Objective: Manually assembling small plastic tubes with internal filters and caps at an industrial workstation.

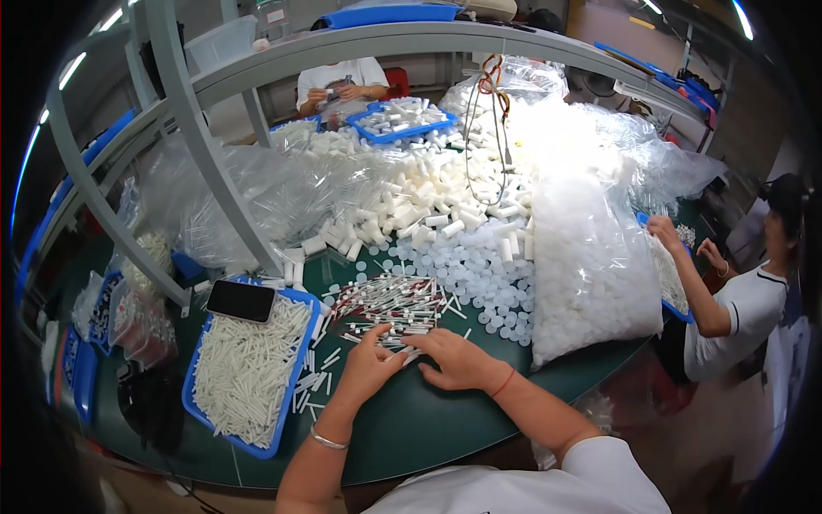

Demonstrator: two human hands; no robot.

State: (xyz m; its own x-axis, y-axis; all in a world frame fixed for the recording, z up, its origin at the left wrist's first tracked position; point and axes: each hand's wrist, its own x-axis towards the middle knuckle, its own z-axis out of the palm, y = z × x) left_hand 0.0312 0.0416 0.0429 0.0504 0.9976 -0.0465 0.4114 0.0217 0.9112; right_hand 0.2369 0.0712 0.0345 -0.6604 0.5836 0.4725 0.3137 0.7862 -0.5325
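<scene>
My left hand [370,370] and my right hand [458,360] are close together over the near side of the green table, fingers curled toward each other. A small white piece shows between the fingertips, but they mostly hide it. Just beyond my fingers lies a heap of thin white sticks with dark red parts [390,298]. Loose short white sticks [315,377] are scattered left of my left hand. Farther left, a blue tray [295,377] is filled with thin white sticks [244,377], and a black phone [241,301] rests across its far end.
Translucent round caps [488,283] and white tubes [437,201] are piled beyond the heap. A bulging clear bag [591,265] stands at right. Grey shelf posts [205,137] rise at left, and a cable [467,154] hangs above the pile. Co-workers sit at the far side and right.
</scene>
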